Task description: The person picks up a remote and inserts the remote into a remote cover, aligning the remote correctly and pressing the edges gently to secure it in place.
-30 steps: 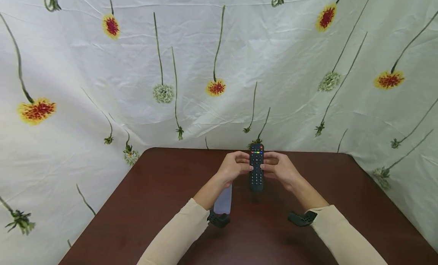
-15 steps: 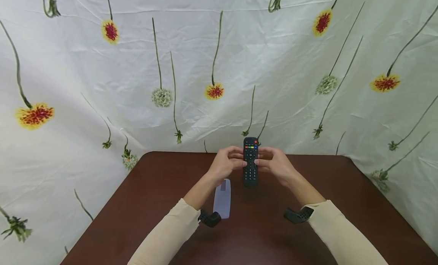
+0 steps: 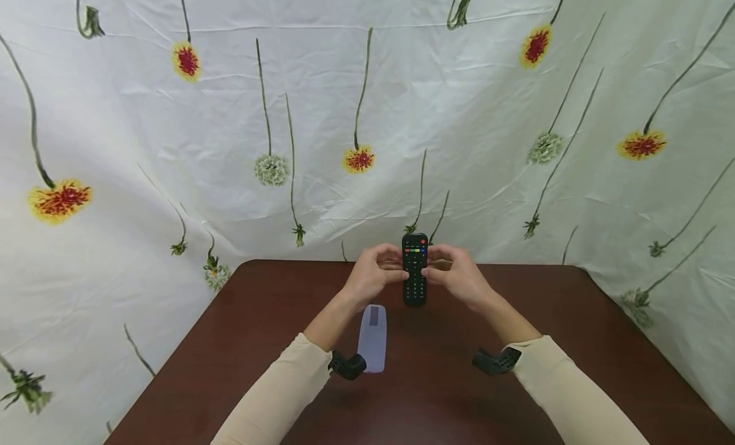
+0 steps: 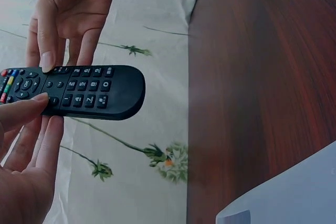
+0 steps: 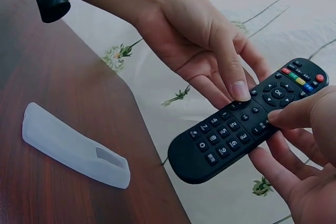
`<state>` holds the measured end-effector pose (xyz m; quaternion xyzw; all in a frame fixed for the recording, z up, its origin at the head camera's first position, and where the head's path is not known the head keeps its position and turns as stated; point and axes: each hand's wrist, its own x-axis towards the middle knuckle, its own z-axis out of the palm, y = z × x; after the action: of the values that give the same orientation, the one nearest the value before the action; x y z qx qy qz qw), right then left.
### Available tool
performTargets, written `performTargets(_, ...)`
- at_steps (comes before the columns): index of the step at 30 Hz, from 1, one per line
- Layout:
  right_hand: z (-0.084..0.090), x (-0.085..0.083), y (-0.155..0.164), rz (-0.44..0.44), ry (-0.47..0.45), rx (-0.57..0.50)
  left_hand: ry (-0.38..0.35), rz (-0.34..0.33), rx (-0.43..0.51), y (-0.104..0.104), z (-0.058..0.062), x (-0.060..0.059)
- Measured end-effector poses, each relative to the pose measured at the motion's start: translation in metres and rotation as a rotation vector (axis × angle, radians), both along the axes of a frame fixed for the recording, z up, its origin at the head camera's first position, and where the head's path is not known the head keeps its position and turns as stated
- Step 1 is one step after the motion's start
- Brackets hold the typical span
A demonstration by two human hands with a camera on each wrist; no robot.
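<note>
A black remote control (image 3: 415, 285) with number keys and a row of coloured buttons stands nearly upright above the table, button side towards me. My left hand (image 3: 367, 276) grips its left edge, thumb on the front and fingers behind. From the other side my right hand (image 3: 459, 279) holds the right edge the same way. Both thumbs press near the middle keys, as the right wrist view shows on the remote. A pale translucent remote cover (image 5: 73, 148) with a rectangular cutout lies on the table, below and left of the remote, near my left wrist.
The dark red-brown wooden table (image 3: 258, 343) ends at a back edge just behind my hands. A white cloth (image 3: 321, 113) printed with flowers hangs behind and beside it. Black camera mounts (image 3: 347, 366) sit on both wrists.
Both hands have shifted slightly left in the head view with the remote still held between them. The cover, partly hidden by the left forearm before, now shows almost whole.
</note>
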<state>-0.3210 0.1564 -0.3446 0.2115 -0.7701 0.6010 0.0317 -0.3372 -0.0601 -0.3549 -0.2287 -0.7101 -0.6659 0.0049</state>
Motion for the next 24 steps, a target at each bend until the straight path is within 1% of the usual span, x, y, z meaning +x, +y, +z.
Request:
performTargets(8, -0.001, 0.002, -0.001, -0.057, 0.196, 0.178, 0.044, 0.022, -0.031, 0.0, -0.001, 0.0)
performTargets(10, -0.001, 0.002, -0.001, -0.062, 0.23, 0.209, 0.046, 0.026, -0.037, 0.0, -0.001, 0.0)
performTargets(14, -0.002, 0.002, -0.001, -0.062, 0.268, 0.244, 0.069, 0.027, -0.06, -0.001, -0.002, 0.001)
performTargets(18, -0.005, 0.002, 0.0, -0.066, 0.321, 0.25, 0.092, 0.034, -0.087, -0.001, -0.003, 0.001)
performTargets(21, -0.008, 0.001, 0.0, -0.067, 0.389, 0.247, 0.111, 0.04, -0.099, -0.002, -0.004, 0.001)
performTargets(24, -0.012, 0.0, -0.001, -0.077, 0.49, 0.26, 0.132, 0.037, -0.105, -0.004, -0.004, 0.001)
